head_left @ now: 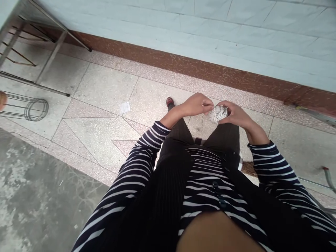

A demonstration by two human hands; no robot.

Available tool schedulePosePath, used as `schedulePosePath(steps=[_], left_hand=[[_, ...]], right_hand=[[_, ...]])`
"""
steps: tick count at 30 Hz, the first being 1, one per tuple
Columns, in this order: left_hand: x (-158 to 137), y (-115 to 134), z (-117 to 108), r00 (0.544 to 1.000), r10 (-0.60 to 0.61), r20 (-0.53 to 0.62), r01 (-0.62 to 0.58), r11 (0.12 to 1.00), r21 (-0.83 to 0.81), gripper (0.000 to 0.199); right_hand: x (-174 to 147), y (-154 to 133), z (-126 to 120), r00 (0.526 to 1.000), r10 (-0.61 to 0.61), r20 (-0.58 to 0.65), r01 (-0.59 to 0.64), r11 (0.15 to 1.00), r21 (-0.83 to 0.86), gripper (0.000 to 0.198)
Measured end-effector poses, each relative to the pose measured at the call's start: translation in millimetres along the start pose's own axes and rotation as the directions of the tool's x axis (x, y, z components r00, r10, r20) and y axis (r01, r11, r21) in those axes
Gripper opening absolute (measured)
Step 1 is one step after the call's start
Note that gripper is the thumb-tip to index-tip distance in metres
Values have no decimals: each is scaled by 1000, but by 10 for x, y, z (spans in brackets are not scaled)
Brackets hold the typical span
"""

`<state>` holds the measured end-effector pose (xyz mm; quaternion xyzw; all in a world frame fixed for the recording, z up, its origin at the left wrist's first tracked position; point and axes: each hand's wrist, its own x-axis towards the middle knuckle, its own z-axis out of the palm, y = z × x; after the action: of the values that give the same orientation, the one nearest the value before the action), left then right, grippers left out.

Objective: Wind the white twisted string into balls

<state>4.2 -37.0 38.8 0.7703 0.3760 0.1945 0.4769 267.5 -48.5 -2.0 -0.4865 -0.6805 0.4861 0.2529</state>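
Between my hands, above my lap, is a small bundle of white cord (219, 114) with many looped strands. My right hand (234, 114) grips it from the right, thumb below and fingers above. On the bundle's left side, my left hand (198, 105) has its thumb and fingertips pinched together at the cord. Whether a single strand or part of the bundle sits in that pinch is too small to tell.
A metal-legged table (49, 56) stands at the upper left, near a wire rack (36, 109). White paper (124, 107) lies on the tiled floor (105, 84). A pale wall (168, 24) with a brown skirting (147, 56) runs ahead. A bent metal tube (328, 175) shows at right.
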Motion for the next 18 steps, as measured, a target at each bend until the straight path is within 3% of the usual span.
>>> schedulePosePath(steps=[5,8,11,15,18], left_hand=[[64,-112,9,998,42,-35,-41,998,37,31],[87,-224,76,997,14,-77,-16,1000,-20,36],[83,-283,174,998,-25,-59,19,995,-95,39],[-6,-183,277,999,-19,46,26,988,-154,40],[-74,-65,259,994,-11,113,26,990,-135,38]], right_hand=[[-235,38,65,994,40,101,-62,972,227,80],[-324,-39,-40,995,93,25,-93,872,480,90],[-303,-239,-142,988,121,-94,-36,780,625,99],[-87,-381,-276,956,25,-294,157,800,579,86],[93,-169,-303,870,-70,-488,225,937,267,71]])
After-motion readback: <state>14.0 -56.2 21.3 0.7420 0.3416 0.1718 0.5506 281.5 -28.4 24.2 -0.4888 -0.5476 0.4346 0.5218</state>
